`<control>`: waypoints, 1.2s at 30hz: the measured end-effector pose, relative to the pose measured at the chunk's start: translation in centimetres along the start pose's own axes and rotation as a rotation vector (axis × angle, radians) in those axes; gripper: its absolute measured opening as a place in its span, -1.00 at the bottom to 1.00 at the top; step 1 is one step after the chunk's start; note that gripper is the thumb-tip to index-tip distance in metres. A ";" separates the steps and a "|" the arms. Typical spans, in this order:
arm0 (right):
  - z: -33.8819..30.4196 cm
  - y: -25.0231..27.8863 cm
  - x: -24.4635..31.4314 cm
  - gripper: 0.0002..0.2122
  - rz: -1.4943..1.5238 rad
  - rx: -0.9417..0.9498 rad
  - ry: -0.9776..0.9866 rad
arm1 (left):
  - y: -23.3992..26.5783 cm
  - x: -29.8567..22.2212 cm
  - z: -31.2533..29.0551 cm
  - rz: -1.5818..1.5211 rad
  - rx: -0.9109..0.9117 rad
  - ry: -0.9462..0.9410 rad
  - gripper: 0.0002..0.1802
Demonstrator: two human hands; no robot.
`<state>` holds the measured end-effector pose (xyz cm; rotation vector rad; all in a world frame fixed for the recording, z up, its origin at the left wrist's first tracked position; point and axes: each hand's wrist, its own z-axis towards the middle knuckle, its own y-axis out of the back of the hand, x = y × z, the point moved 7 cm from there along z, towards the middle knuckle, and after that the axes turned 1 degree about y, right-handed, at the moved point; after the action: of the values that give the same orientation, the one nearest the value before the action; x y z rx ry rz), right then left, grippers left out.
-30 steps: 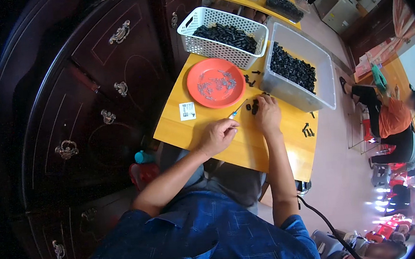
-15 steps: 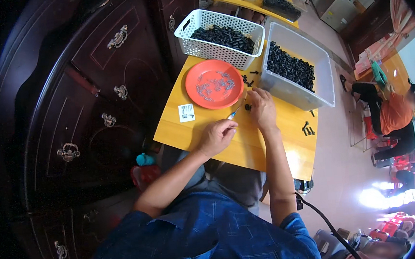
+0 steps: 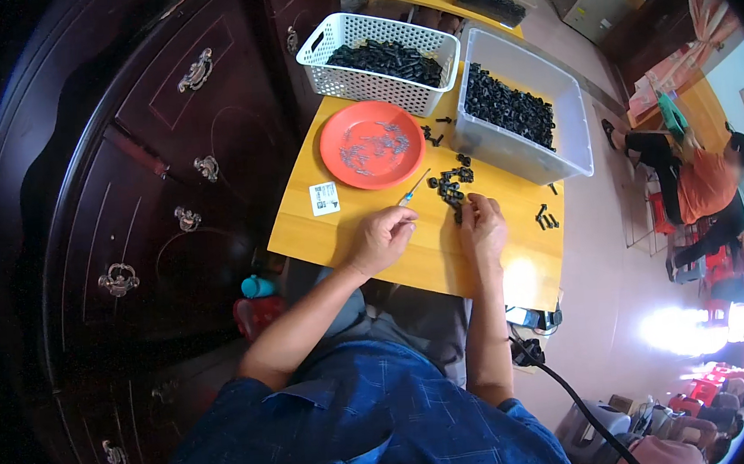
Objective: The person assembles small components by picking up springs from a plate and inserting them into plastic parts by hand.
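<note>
The yellow wood-topped table (image 3: pixel 432 258) bears a white perforated plastic basket (image 3: pixel 353 83) and translucent rectangular plastic bin (image 3: pixel 505 155) along its far side, a round orange-red plate (image 3: pixel 331 142), a square white card (image 3: pixel 324 199), a central cluster of small black parts (image 3: pixel 450 190), and scattered black pieces (image 3: pixel 547 218) near its right edge.

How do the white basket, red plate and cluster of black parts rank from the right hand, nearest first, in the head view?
1. Cluster of black parts: just ahead-left of the right hand.
2. Red plate: farther left.
3. White basket: beyond the plate.
</note>
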<state>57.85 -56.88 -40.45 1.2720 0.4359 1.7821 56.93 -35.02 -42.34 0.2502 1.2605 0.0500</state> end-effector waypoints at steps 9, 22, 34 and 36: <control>1.1 -0.2 1.7 -0.85 0.049 0.030 0.030 | 0.3 -0.6 0.0 0.028 -0.007 -0.035 -0.88; 6.3 -4.0 2.0 -0.84 -0.249 0.159 0.102 | 0.2 -0.1 0.0 0.004 0.004 0.017 -0.87; 7.5 -5.3 2.8 -0.80 -0.299 0.250 0.085 | 0.3 -0.5 0.1 0.046 -0.006 -0.057 -0.84; 7.9 -5.8 3.3 -0.80 -0.278 0.242 0.087 | 0.2 -0.1 0.0 0.048 -0.004 -0.054 -0.84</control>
<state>67.14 -52.57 -39.33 1.2312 0.8569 1.5863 56.89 -34.79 -42.24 0.2766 1.2003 0.0867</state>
